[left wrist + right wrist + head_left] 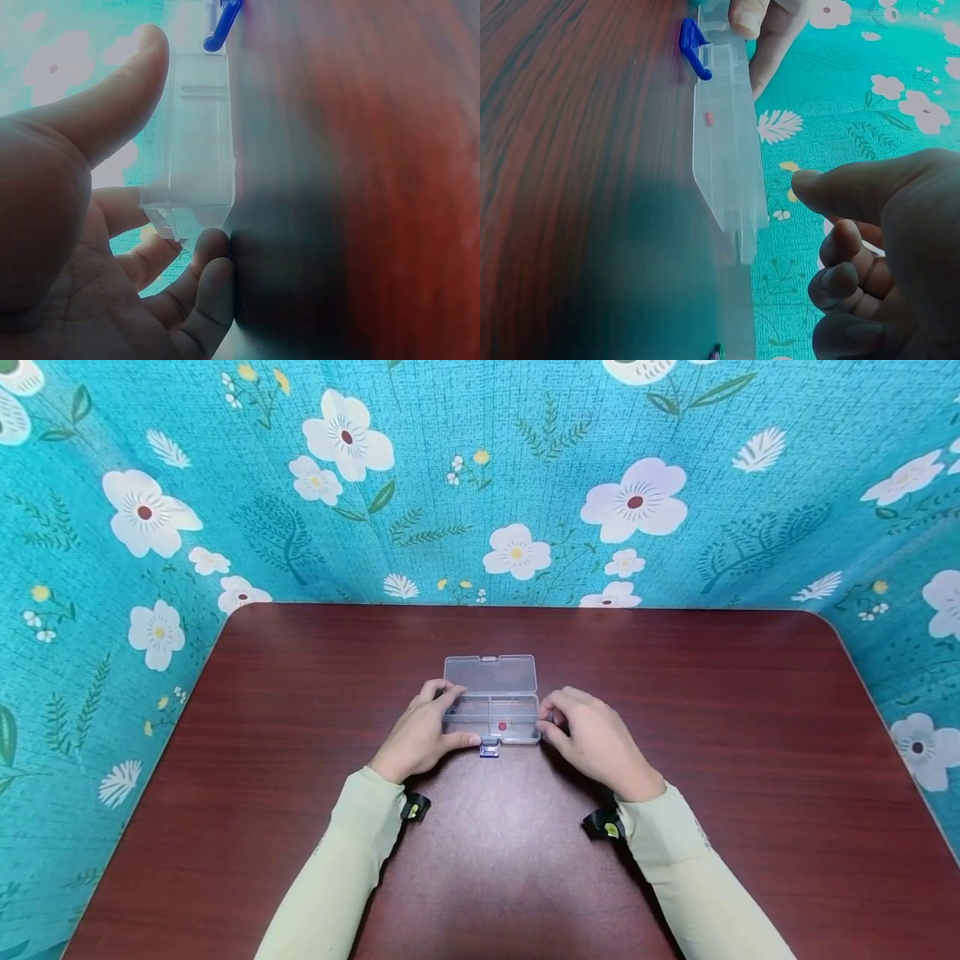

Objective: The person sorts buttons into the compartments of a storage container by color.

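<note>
A clear plastic compartment box [513, 732] lies on the table with its lid [491, 675] raised at the back and a blue latch [489, 749] hanging at its front. One small red piece [502, 726] sits in the front right compartment. My left hand [422, 733] grips the box's left end, thumb along the front edge and fingers around the end and back. Beside the right end is my right hand [592, 739], fingers loosely curled. In the right wrist view its thumb [840, 187] stands apart from the box, and nothing shows between the fingers.
The reddish-brown table [300, 643] reaches back to a turquoise floral cloth [465, 485]. A small dark object [717, 352] shows at the bottom edge of the right wrist view. Black straps [606, 825] with cameras sit at both wrists over pale sleeves [337, 868].
</note>
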`<state>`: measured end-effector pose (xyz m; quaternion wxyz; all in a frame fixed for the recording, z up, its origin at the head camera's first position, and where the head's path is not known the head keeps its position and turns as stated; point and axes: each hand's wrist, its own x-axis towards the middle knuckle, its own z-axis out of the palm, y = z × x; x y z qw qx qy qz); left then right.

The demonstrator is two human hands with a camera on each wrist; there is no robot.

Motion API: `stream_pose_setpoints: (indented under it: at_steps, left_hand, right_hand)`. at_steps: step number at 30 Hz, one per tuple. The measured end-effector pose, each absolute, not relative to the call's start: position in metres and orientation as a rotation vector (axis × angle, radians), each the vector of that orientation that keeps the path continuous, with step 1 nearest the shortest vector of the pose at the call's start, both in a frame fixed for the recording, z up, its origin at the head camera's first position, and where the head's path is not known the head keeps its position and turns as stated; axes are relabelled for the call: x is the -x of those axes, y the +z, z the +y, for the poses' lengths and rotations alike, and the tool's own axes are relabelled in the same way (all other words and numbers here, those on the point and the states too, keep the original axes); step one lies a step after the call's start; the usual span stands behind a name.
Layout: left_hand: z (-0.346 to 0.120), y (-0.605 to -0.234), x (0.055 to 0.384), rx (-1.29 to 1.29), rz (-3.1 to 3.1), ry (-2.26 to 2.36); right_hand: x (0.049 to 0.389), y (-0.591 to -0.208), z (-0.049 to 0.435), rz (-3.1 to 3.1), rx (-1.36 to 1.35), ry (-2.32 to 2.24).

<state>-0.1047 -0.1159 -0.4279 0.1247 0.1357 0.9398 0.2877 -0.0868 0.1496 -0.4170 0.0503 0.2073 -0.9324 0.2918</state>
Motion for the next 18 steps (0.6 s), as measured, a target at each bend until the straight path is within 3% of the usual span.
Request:
stream_pose_setpoints:
  at_steps: [18]
  left_hand:
    - [-0.115, -0.429, 0.104, -0.387, 2.742, 0.836]
  right_hand:
    - [0.07, -0.418, 0.189, -2.889, -0.517, 0.838]
